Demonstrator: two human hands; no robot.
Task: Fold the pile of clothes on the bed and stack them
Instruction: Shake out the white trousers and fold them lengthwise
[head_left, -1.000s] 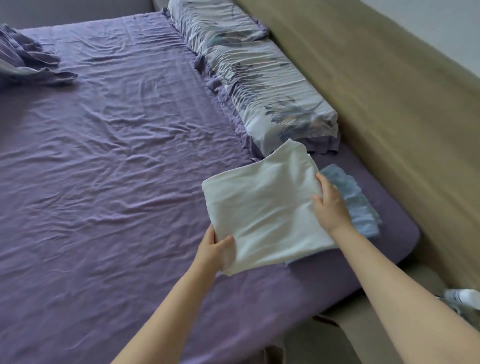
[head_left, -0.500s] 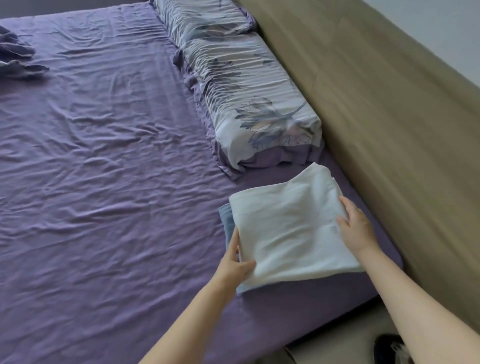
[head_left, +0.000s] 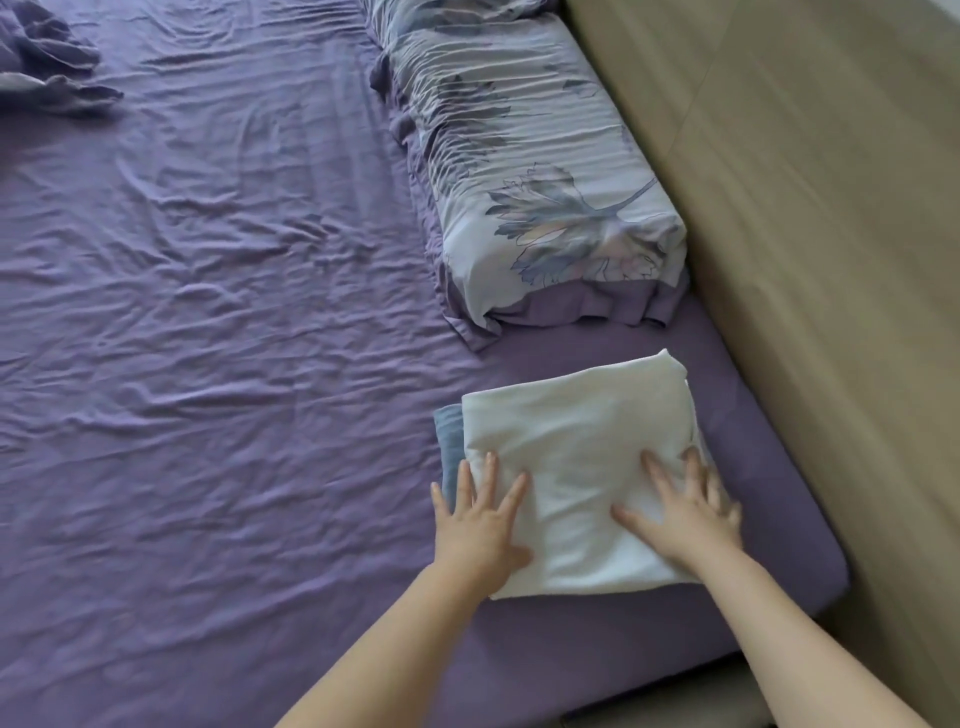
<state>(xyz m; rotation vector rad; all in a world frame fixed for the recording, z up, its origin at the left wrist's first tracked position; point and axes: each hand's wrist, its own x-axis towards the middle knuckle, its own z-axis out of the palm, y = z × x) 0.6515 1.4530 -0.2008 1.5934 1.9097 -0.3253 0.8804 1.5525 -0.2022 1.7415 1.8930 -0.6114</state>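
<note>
A folded white cloth lies flat on top of a folded blue garment near the bed's right corner; only the blue one's left strip shows. My left hand presses on the white cloth's left edge with fingers spread flat. On the cloth's near right part my right hand rests, fingers straight and splayed. Both forearms reach in from the bottom of the view.
The purple sheet is wrinkled across the bed. A floral pillow lies just beyond the stack along the wooden headboard. Crumpled purple fabric sits at the far left. The bed's near edge runs below the stack.
The white cloth was carried onto the blue garment and set down. Both hands let go of its edges and now lie flat on top of it.
</note>
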